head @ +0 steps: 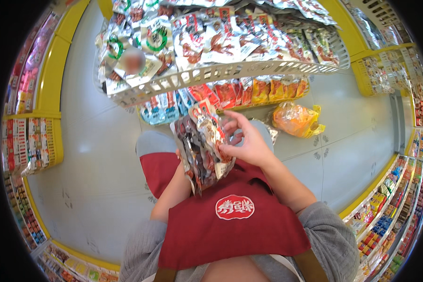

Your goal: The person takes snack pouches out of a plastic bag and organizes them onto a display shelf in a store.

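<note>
Several shiny foil snack packets (201,151) stand together above my lap, over a dark red apron (197,229). My left hand (178,153) grips the stack from behind and is mostly hidden by it. At the stack's right side is my right hand (245,139), its thumb against the front packet and its fingers spread and slightly curled near the upper edge. Similar silver packets (220,38) fill a white plastic basket (211,74) in front of me.
Blue, red and yellow packets (229,93) stand in a lower basket. An orange and yellow plastic bag (296,120) lies on the tiled floor (102,141) at the right. Stocked shelves with yellow frames (53,63) line both sides.
</note>
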`<state>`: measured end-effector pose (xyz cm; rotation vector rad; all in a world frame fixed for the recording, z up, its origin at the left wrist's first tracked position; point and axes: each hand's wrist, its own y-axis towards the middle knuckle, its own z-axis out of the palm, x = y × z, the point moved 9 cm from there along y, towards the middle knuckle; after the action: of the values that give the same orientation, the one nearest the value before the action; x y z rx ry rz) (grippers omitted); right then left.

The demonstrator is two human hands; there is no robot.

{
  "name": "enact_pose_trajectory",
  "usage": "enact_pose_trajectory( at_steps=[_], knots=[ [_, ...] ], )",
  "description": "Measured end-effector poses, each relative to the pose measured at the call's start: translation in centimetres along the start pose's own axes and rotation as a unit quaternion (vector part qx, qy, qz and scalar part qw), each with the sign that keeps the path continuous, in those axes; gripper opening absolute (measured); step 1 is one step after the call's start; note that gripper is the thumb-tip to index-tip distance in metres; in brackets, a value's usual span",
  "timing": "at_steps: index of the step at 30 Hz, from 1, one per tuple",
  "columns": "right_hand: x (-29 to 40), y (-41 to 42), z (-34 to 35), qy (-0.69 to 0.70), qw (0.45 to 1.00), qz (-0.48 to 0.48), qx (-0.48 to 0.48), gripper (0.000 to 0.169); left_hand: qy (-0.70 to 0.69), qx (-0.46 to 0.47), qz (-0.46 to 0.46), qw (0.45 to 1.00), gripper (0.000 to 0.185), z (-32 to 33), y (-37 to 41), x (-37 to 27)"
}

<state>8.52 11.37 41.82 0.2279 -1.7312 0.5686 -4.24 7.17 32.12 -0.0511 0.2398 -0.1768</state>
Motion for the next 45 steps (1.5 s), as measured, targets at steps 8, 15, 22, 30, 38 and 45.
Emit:
enact_pose_trajectory(
  at_steps=[8, 15, 22, 30, 38, 45],
  knots=[
    [1.9, 0.8, -2.4, 0.238, 0.97, -0.006, -0.042, 0.061, 0.026, 0.03, -0.067, 0.997, 0.086, 5.6, 0.7, 0.8],
    [10.8, 3.2, -11.8, 0.168, 0.947, -0.164, -0.219, 0.064, 0.048, 0.034, -0.075, 0.995, 0.078, 11.4, 1.2, -0.5],
    [9.9, 18.4, -22.5, -0.275, 0.924, -0.116, -0.24, 0.044, 0.087, 0.067, -0.05, 0.993, 0.078, 14.7, 1.6, -3.1],
    [16.3, 9.5, -13.1, -0.367, 0.78, -0.346, -0.37, 0.048, 0.056, 0.052, 0.016, 0.997, 0.074, 12.7, 1.3, -5.7],
    [6.2, 3.3, 1.2, 0.035, 0.991, -0.124, -0.044, 0.067, 0.039, 0.065, -0.036, 0.997, 0.075, 10.5, 2.3, -4.5],
    [11.2, 3.9, -5.8, 0.166, 0.962, -0.164, -0.14, 0.051, -0.034, 0.103, -0.091, 0.99, 0.076, 11.3, 2.5, -2.7]
  ],
)
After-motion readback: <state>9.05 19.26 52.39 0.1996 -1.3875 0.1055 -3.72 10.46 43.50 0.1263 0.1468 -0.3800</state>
